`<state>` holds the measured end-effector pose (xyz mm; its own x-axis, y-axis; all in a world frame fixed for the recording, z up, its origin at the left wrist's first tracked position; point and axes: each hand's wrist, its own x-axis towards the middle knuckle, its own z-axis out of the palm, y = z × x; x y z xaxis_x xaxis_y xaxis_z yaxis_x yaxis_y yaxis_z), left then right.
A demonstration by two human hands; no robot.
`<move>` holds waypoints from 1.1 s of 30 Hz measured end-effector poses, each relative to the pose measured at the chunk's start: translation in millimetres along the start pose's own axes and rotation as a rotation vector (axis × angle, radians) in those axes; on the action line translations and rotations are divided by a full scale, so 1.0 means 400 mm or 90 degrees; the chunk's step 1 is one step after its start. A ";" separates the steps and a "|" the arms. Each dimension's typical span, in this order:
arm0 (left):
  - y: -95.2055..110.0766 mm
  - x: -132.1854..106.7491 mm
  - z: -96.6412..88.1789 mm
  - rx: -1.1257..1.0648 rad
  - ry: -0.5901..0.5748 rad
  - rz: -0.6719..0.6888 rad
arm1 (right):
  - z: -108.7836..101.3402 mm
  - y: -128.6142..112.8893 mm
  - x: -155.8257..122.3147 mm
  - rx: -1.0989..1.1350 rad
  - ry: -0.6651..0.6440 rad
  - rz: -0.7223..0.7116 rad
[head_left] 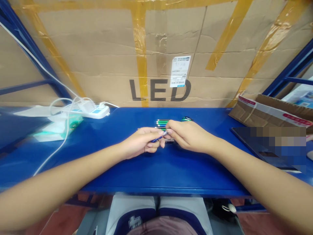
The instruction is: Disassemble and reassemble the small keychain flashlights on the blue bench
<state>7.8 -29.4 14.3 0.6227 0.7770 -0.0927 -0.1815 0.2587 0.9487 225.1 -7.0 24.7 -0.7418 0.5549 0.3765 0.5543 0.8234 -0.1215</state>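
Observation:
Between my two hands is a slim dark-blue pen [156,139] with a silver end, tilted up toward the right. My left hand [140,142] is closed around its blue barrel. At the silver end, my right hand [192,135] pinches with thumb and forefinger. Just behind the fingers lie several shiny green and blue pens [161,121] with silver ends, side by side and partly hidden by my hands. A small green-and-black item [187,118] shows past my right knuckles; its kind is unclear.
A blue table [146,173] spreads below my hands. On its left are a white power strip [99,112], cables and a green-white packet [58,125]. An open cardboard box [256,107] and a dark flat panel [249,140] occupy the right. A large carton [102,58] stands behind.

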 end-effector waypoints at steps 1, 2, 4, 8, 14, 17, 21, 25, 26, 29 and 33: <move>0.000 -0.001 -0.001 -0.003 -0.008 -0.012 | 0.000 -0.001 -0.001 0.004 -0.006 -0.009; 0.000 -0.001 -0.002 -0.007 -0.016 -0.025 | 0.000 -0.002 -0.001 0.010 -0.006 -0.023; 0.002 -0.003 -0.002 -0.019 -0.034 -0.050 | 0.001 -0.004 -0.002 0.029 0.009 -0.054; 0.006 -0.010 0.007 -0.066 -0.058 -0.074 | 0.002 -0.012 -0.003 0.096 0.060 -0.101; 0.004 -0.015 0.020 -0.121 -0.085 -0.096 | 0.012 -0.030 -0.006 0.138 0.130 -0.122; 0.002 -0.017 0.022 -0.104 -0.088 -0.071 | 0.018 -0.040 -0.008 0.135 0.173 -0.120; -0.001 -0.020 0.025 -0.067 -0.086 -0.027 | 0.024 -0.049 -0.008 0.144 0.215 -0.129; -0.005 -0.021 0.026 -0.048 -0.073 -0.008 | 0.030 -0.047 -0.006 0.152 0.223 -0.125; -0.006 -0.021 0.026 -0.044 -0.071 -0.008 | 0.032 -0.047 -0.006 0.153 0.225 -0.127; -0.006 -0.019 0.026 -0.038 -0.066 -0.013 | 0.035 -0.046 -0.007 0.147 0.230 -0.129; -0.006 -0.011 0.025 0.012 -0.052 0.005 | 0.035 -0.050 -0.005 0.144 0.227 -0.114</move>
<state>13.2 -39.4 15.3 0.6814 0.7293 -0.0613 -0.1728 0.2418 0.9548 210.4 -23.0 13.6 -0.6196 0.3590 0.6980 0.3034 0.9297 -0.2089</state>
